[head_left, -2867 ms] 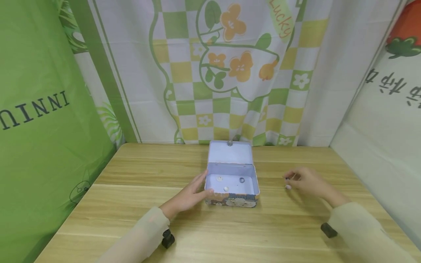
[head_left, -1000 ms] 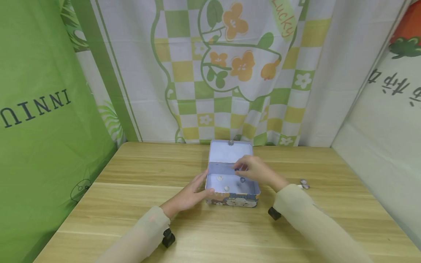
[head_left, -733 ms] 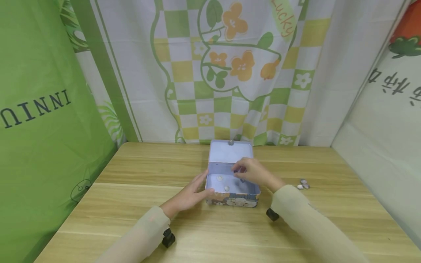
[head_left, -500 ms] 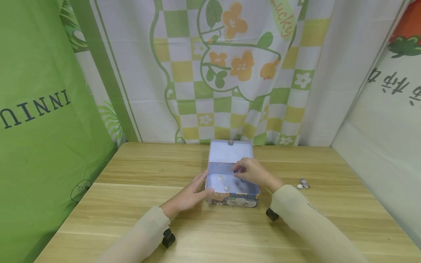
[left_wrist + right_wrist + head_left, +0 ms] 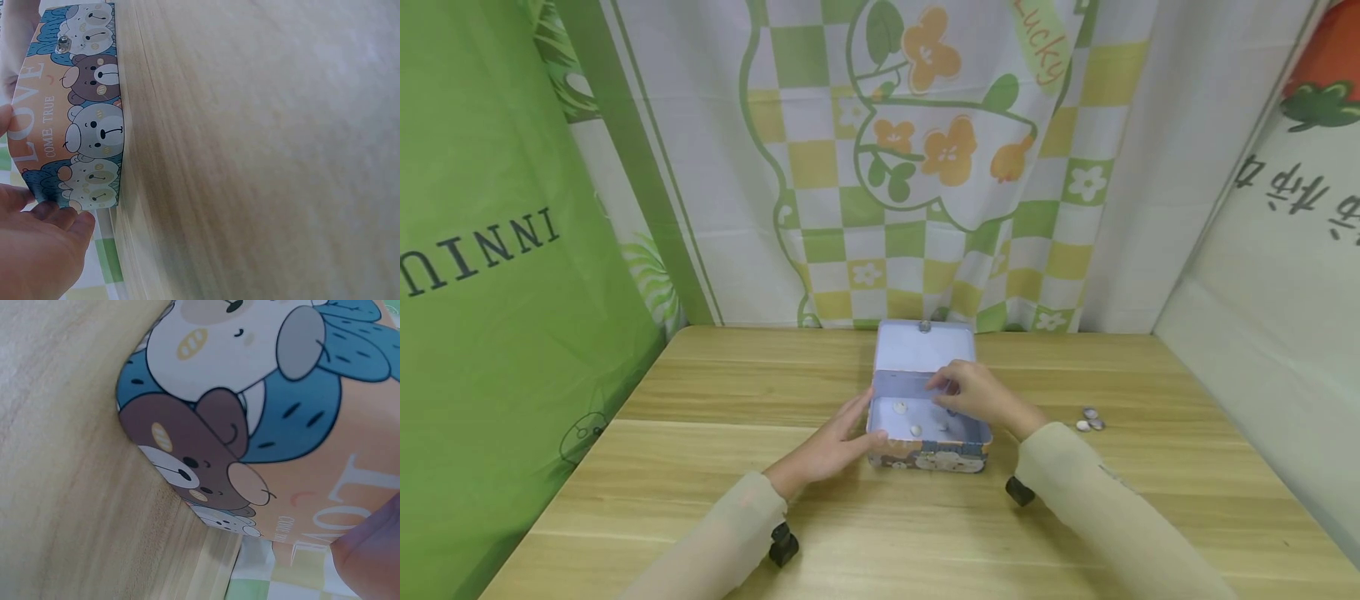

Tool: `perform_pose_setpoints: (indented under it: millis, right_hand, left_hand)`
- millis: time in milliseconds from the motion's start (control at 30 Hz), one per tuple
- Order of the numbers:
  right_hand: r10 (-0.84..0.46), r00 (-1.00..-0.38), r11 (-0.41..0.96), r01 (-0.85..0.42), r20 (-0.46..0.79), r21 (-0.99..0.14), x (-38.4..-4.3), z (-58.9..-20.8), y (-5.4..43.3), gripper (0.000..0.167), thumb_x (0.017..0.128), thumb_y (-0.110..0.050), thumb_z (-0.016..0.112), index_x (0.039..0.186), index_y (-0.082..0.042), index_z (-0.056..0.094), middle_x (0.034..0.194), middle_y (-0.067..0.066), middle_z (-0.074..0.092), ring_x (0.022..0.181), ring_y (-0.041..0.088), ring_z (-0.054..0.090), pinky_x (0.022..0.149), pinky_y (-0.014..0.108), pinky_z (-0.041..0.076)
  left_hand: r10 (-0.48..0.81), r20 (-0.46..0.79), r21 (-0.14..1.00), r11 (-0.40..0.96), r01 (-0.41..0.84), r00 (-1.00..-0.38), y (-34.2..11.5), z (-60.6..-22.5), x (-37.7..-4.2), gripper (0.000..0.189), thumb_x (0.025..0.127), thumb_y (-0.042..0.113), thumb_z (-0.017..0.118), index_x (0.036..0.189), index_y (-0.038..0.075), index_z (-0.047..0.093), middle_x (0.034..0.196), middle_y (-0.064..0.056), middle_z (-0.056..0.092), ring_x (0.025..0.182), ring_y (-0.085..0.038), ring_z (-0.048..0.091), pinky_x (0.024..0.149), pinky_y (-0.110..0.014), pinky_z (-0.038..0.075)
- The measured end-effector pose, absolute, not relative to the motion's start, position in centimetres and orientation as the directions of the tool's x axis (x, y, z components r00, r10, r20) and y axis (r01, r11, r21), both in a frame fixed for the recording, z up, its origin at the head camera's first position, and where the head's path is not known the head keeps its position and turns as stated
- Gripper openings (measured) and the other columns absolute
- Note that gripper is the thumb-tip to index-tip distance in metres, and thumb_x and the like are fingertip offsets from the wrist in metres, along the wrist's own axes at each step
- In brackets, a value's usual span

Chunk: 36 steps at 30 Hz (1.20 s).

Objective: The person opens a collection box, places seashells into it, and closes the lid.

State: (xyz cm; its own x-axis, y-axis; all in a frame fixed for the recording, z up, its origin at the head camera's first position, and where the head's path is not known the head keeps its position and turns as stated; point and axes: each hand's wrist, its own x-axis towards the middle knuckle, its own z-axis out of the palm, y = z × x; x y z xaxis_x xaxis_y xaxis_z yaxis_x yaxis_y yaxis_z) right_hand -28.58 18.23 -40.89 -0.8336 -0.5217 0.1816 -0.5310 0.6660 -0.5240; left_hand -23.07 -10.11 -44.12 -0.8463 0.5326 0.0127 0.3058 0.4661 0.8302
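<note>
A tin box [image 5: 891, 460] with a bear print on its front stands with its lid [image 5: 925, 346] raised. My left hand [image 5: 831, 446] rests against its left side, fingers fairly straight, thumb at the front rim. In the left wrist view, fingertips [image 5: 81, 225] touch the box's end. Over the right part of the box is my right hand [image 5: 973, 392], thumb and fingers slightly apart with nothing visible between them. Inside lie a flat whitish piece [image 5: 900, 407], a rounded whitish piece [image 5: 916, 430] and a small greyish piece [image 5: 942, 427]. A darker piece [image 5: 951, 412] is partly hidden beneath the right hand.
Right of the box, a small group of shell-like pieces, purple-grey [image 5: 1090, 413] and white [image 5: 1082, 426], lies on the wooden table [image 5: 700, 500]. A patterned curtain [image 5: 820, 167] hangs behind the table, with cloths at both sides.
My right hand came from the pieces on the right to above the box with a small dark piece, which it has let go; a small piece now shows on the box floor. The left hand stayed.
</note>
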Motion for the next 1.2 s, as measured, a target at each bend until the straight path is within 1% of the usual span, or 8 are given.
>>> perform_pose_setpoints:
  millis: [233, 400, 600, 733, 867, 1067, 1200]
  right_hand:
    - [-0.527, -0.822, 0.651, -0.553, 0.214, -0.521, -28.4, -40.7, 18.7, 0.016, 0.088, -0.006, 0.075, 0.105, -0.005, 0.075, 0.096, 0.003, 0.068, 0.083, 0.013, 0.061, 0.074, 0.031, 0.054]
    - [-0.527, -0.811, 0.636, -0.574, 0.252, -0.516, -28.0, -40.2, 19.4, 0.018, 0.087, -0.004, 0.075, 0.105, -0.003, 0.075, 0.096, 0.005, 0.069, 0.083, 0.014, 0.062, 0.076, 0.032, 0.055]
    - [-0.514, -0.809, 0.621, -0.580, 0.285, -0.527, -27.2, -39.3, 20.6, 0.018, 0.086, -0.001, 0.074, 0.104, -0.001, 0.074, 0.097, 0.009, 0.069, 0.084, 0.016, 0.062, 0.076, 0.032, 0.056]
    - [-0.510, -0.809, 0.615, -0.581, 0.292, -0.533, -27.0, -39.1, 21.8, 0.018, 0.087, -0.001, 0.074, 0.104, 0.001, 0.073, 0.098, 0.011, 0.070, 0.082, 0.015, 0.062, 0.074, 0.030, 0.056]
    - [-0.488, -0.823, 0.619, -0.562, 0.292, -0.548, -26.9, -39.2, 23.1, 0.018, 0.087, 0.000, 0.074, 0.104, 0.001, 0.073, 0.097, 0.010, 0.070, 0.081, 0.014, 0.061, 0.072, 0.029, 0.054]
    - [-0.445, -0.851, 0.640, -0.520, 0.280, -0.566, -26.4, -39.4, 25.2, 0.017, 0.089, -0.003, 0.074, 0.105, 0.002, 0.073, 0.099, 0.010, 0.070, 0.082, 0.017, 0.062, 0.073, 0.031, 0.055]
    - [-0.431, -0.865, 0.676, -0.497, 0.256, -0.544, -26.1, -39.5, 26.7, 0.017, 0.090, -0.007, 0.075, 0.105, 0.001, 0.073, 0.101, 0.012, 0.071, 0.083, 0.018, 0.063, 0.075, 0.034, 0.055]
  left_hand:
    - [0.534, 0.014, 0.831, 0.464, 0.307, -0.845, -10.1, -44.2, -23.1, 0.083, 0.102, 0.050, 0.053, 0.163, 0.019, 0.006, 0.167, -0.013, 0.005, 0.149, -0.039, 0.012, 0.112, -0.069, 0.020]
    - [0.531, 0.028, 0.821, 0.471, 0.323, -0.847, -10.1, -44.3, -23.2, 0.083, 0.102, 0.049, 0.053, 0.163, 0.018, 0.006, 0.167, -0.013, 0.006, 0.150, -0.038, 0.012, 0.113, -0.067, 0.019]
    - [0.534, 0.035, 0.818, 0.470, 0.331, -0.845, -10.1, -44.1, -23.0, 0.082, 0.103, 0.047, 0.053, 0.163, 0.016, 0.007, 0.167, -0.013, 0.006, 0.150, -0.039, 0.011, 0.113, -0.068, 0.016]
    - [0.536, 0.030, 0.820, 0.470, 0.328, -0.844, -10.1, -44.1, -23.0, 0.082, 0.103, 0.047, 0.052, 0.163, 0.017, 0.006, 0.167, -0.013, 0.005, 0.150, -0.039, 0.011, 0.112, -0.069, 0.017]
    - [0.537, 0.023, 0.820, 0.472, 0.323, -0.843, -10.1, -44.2, -23.1, 0.082, 0.102, 0.049, 0.052, 0.163, 0.018, 0.006, 0.167, -0.012, 0.005, 0.150, -0.038, 0.011, 0.112, -0.069, 0.018]
    - [0.538, 0.021, 0.827, 0.464, 0.316, -0.843, -10.1, -44.2, -23.0, 0.082, 0.102, 0.048, 0.052, 0.163, 0.018, 0.005, 0.167, -0.012, 0.004, 0.150, -0.038, 0.012, 0.112, -0.069, 0.018]
    - [0.536, 0.016, 0.833, 0.460, 0.307, -0.844, -10.1, -44.2, -23.0, 0.082, 0.103, 0.048, 0.052, 0.163, 0.019, 0.005, 0.167, -0.012, 0.004, 0.150, -0.038, 0.011, 0.112, -0.070, 0.018]
